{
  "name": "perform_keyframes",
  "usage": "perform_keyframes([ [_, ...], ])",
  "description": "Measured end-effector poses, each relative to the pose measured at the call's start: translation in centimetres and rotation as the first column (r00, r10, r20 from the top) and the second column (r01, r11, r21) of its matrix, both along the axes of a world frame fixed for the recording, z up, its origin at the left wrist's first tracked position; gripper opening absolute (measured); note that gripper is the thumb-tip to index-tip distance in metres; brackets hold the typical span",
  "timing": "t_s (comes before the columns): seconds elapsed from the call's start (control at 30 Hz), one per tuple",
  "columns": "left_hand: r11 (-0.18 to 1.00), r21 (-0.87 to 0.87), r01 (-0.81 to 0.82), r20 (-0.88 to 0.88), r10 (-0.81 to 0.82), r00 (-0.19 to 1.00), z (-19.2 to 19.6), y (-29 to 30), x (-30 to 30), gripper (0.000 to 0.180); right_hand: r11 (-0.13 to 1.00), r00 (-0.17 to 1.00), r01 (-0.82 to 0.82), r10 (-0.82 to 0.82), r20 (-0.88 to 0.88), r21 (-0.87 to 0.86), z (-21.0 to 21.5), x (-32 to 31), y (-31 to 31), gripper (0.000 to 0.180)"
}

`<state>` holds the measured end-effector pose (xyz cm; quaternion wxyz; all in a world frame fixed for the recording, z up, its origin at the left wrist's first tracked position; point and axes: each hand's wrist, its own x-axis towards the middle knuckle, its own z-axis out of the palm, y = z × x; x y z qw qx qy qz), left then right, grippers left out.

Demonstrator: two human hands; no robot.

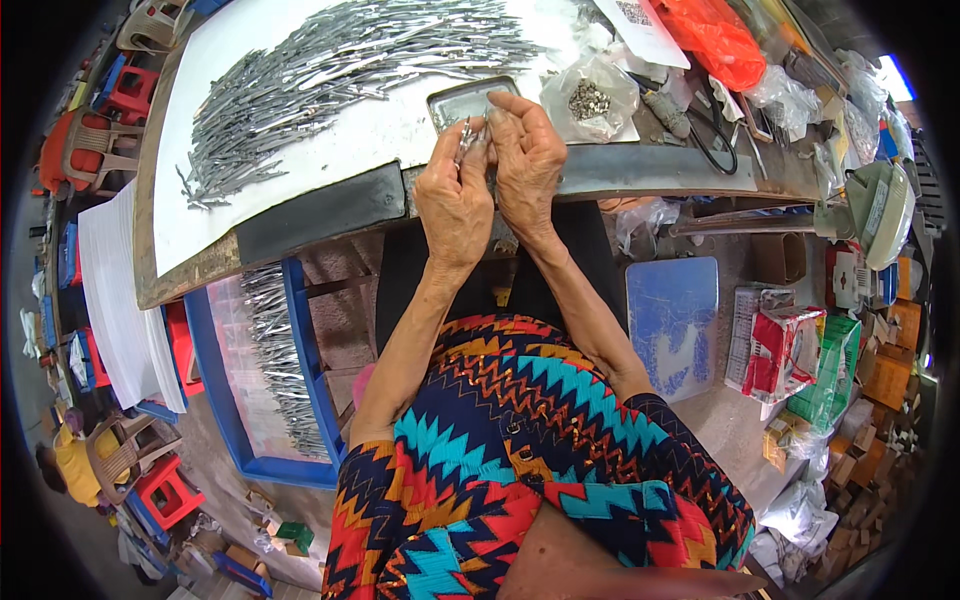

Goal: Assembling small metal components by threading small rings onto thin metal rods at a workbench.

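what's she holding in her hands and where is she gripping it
A small thin silvery metal piece, pinched between the fingertips of the left hand and right hand. Which part of it they grip is too small to tell.

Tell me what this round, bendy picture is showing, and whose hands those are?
The picture comes from a small camera worn on a person's head, looking down, so you see what that person sees. Its lens is very wide, which makes straight edges curve near the rim.

The two arms coming up from the bottom belong to that person. The left hand and the right hand are close together at the table's front edge, pinching a small shiny metal piece between the fingertips.

On the white table top lies a big heap of thin silvery metal pieces. Just behind the hands sits a small grey tray, and beside it a clear bag of tiny metal bits. An orange plastic bag lies further right.

Below the table, a blue bin holds more silvery pieces.
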<state>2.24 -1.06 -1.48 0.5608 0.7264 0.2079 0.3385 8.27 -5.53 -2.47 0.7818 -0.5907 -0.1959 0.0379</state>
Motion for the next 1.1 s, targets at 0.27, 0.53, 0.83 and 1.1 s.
perform_keyframes([
  [0.27,0.99,-0.132,0.041,0.07,-0.032,0.997,0.7,-0.8,0.2,0.018,0.992,0.995,0.096,-0.098,-0.02,-0.078,0.2,0.9,0.4,0.019],
  [0.53,0.925,-0.359,0.125,0.172,-0.066,0.983,0.8,0.6,-0.3,0.017,0.972,0.969,-0.148,0.179,-0.169,0.18,-0.3,0.5,0.1,0.024],
  [0.83,0.93,-0.34,0.142,0.173,-0.087,0.981,1.0,0.4,-0.7,0.019,0.962,0.966,-0.147,0.19,-0.176,0.229,-0.4,0.5,0.1,0.031],
  [1.1,0.935,-0.326,0.137,0.181,-0.08,0.98,0.7,0.1,-0.8,0.019,0.956,0.939,-0.204,0.252,-0.232,0.212,-0.4,0.5,-0.6,0.027],
])
